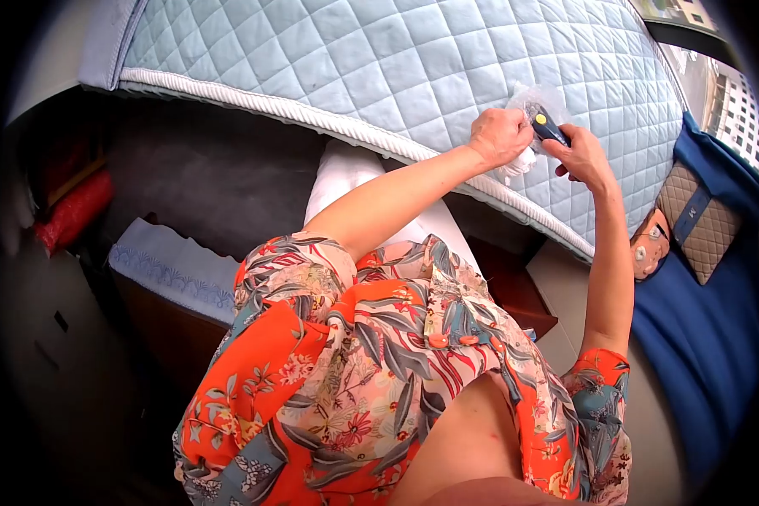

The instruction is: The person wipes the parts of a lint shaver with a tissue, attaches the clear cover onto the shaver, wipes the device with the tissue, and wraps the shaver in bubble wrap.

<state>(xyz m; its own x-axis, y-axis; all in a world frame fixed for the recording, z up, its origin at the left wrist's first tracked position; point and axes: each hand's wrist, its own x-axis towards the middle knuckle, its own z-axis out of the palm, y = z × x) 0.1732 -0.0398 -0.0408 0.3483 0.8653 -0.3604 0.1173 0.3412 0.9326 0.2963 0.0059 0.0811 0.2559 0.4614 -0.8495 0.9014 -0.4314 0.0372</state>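
Near the edge of the light blue quilted cover (371, 76), both my hands are close together. My left hand (499, 137) is closed on a crumpled clear plastic bag (558, 99), which spreads above and below it. In my right hand (584, 158) is a dark blue tool (550, 129) with a round yellow spot, its front end against the bag. The tool's tip and what lies inside the bag are too small to make out. White material (521, 162) hangs below my left hand.
Blue cloth (691, 337) lies at the right, with a brown quilted item (698, 221) and a patterned round item (649, 244) on it. A light blue lace-edged cloth (173, 266) covers a wooden piece at left. A red object (76, 211) is beyond.
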